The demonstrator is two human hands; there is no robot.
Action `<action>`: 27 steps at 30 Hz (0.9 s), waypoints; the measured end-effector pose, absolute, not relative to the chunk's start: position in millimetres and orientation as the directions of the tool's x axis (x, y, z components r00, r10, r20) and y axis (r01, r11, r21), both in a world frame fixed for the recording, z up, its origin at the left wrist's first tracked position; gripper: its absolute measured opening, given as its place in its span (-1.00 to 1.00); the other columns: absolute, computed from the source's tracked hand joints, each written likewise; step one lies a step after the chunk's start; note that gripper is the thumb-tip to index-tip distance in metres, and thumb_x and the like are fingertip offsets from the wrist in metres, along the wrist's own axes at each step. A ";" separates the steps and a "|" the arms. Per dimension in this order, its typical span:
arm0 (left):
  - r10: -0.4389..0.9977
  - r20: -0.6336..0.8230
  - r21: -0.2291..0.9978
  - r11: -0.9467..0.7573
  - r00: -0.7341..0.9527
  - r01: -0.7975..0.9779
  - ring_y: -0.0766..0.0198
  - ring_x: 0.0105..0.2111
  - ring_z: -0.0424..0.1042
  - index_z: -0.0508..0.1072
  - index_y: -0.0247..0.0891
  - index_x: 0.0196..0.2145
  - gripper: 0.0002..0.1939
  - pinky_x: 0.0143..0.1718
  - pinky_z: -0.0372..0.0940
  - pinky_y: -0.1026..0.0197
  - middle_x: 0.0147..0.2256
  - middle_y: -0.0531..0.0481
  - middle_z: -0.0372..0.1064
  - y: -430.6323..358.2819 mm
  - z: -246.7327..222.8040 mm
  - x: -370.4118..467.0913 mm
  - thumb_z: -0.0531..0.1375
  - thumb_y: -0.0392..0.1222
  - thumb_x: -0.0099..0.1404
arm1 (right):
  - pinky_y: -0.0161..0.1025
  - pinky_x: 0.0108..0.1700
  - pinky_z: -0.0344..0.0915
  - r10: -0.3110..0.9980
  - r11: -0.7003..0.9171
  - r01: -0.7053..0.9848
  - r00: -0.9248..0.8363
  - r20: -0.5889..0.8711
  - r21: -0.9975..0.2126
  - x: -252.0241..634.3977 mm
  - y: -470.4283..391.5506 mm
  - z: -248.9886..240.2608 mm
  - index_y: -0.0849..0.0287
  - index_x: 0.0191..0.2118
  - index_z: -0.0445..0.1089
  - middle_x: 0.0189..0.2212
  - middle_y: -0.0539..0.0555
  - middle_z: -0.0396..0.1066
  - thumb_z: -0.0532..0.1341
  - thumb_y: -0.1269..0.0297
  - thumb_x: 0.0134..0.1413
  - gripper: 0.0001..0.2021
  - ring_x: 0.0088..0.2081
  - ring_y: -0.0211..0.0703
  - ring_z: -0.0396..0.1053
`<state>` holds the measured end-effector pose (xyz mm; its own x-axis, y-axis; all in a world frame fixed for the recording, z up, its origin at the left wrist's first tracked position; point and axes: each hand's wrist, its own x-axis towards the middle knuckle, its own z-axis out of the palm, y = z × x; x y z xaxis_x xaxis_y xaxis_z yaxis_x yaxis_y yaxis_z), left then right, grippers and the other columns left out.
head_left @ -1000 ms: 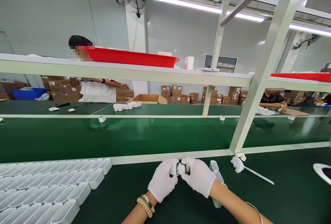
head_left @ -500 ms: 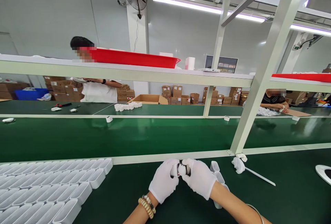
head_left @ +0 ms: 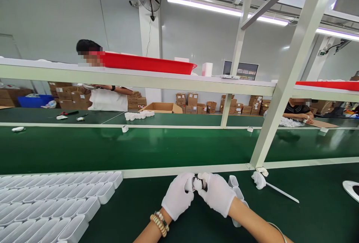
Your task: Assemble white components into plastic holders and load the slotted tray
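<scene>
White pieces farther right along the green belt.

left hand and right hand gloved in white, held piece partly dark, worktop coloured dark green, containers white, tray red

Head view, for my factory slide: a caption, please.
Gloved left hand and right hand hold a small object near rows of white containers.

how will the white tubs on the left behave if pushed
The tubs are probably light, given their thin walls. They may be slippery, since they look smooth. Packed in rows, one would likely nudge its neighbours.
</scene>
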<state>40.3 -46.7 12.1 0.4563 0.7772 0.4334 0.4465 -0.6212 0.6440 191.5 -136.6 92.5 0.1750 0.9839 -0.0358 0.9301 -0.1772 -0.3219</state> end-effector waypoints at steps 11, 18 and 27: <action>0.799 0.403 0.689 -0.586 0.446 0.426 0.03 -0.06 0.52 0.53 -0.21 -0.14 -0.48 0.07 0.40 -0.05 -0.09 -0.11 0.55 -47.3 14.4 40.2 0.10 -0.60 -0.01 | -0.02 -0.20 0.08 0.990 -0.119 0.943 0.135 0.028 -0.311 187.9 -135.8 100.7 -0.11 -0.25 0.41 -0.35 -0.14 0.54 0.10 0.19 0.17 -0.86 -0.21 -0.07 0.47; 0.767 0.438 0.649 -0.631 0.469 0.426 0.03 -0.05 0.52 0.53 -0.21 -0.09 -0.47 0.09 0.40 -0.06 -0.10 -0.10 0.56 -45.3 7.0 39.9 0.13 -0.57 0.00 | 0.05 -0.10 0.10 0.991 -0.115 0.931 0.133 0.031 -0.346 191.6 -135.5 89.2 -0.12 -0.24 0.43 -0.37 -0.16 0.53 0.10 0.17 0.19 -0.85 -0.28 -0.11 0.46; 0.790 0.417 0.672 -0.601 0.450 0.432 0.03 -0.08 0.53 0.55 -0.20 -0.10 -0.44 0.07 0.42 -0.07 -0.11 -0.11 0.57 -44.9 8.2 40.9 0.14 -0.58 -0.04 | 0.13 -0.10 0.18 0.988 -0.153 0.922 0.135 -0.075 -0.355 188.6 -142.6 102.9 -0.13 -0.15 0.44 -0.29 -0.08 0.54 0.10 0.16 0.21 -0.81 -0.43 -0.17 0.33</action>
